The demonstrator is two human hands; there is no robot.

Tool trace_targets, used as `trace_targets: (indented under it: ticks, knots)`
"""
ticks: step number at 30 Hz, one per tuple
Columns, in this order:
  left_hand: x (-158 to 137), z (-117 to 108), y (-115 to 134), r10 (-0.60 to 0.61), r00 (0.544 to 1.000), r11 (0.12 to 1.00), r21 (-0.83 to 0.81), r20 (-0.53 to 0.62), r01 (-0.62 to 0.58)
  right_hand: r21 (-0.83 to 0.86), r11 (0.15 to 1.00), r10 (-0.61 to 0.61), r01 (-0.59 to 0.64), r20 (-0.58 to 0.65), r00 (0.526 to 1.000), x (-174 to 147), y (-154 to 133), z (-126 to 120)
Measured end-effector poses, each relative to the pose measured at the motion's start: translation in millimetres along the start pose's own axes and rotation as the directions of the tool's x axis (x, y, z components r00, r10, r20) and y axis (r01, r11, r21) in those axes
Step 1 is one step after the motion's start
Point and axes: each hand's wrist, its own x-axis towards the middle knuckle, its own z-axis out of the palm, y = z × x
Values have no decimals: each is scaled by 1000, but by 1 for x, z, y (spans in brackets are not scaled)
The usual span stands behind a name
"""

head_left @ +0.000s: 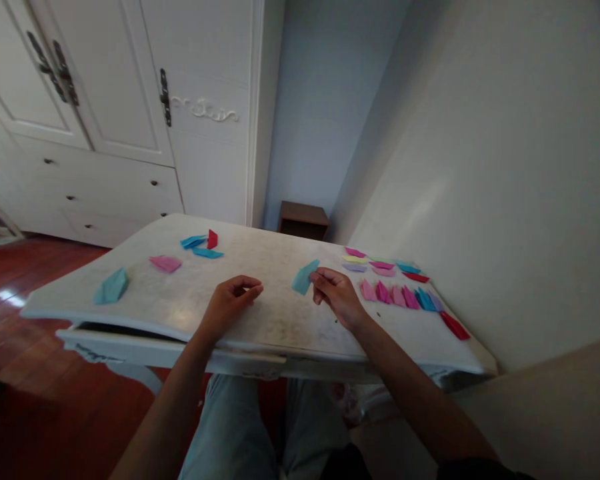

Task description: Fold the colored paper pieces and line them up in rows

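Note:
Between the thumb and fingertips of my right hand (335, 293) is a light teal folded paper piece (304, 277), held tilted just above the white table (280, 330). My left hand (231, 301) hovers near the table's front edge, to the left of that piece. Its fingers are curled with the thumb close to the index finger, and nothing shows in them. Beyond my right hand, a row of folded paper pieces (397, 295) in pink, magenta, blue, lilac and red lines the right side. Behind that row lie flatter folded papers (383, 265) in several colours.
On the table's left lie a larger teal folded paper (111, 287), a pink one (165, 263), blue ones (208, 253) and a red one (213, 239). A front drawer (145, 347) sticks out slightly. The wall (480, 200) borders the right; a white wardrobe (205, 60) stands behind.

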Motion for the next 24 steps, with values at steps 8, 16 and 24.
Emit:
trace_targets:
  ticks: [8,16,24]
  knots:
    - [4,16,7,-63,998,904,424,-1,57,-187,975,58,-118,-298,953,-67,2,-115]
    - [-1,74,19,-34,998,831,556,57,-3,-559,752,4,-351,-528,849,-116,12,-210]
    - [-2,136,30,40,982,784,603,187,-147,-837,298,-212,-460,-527,823,-126,20,-246]
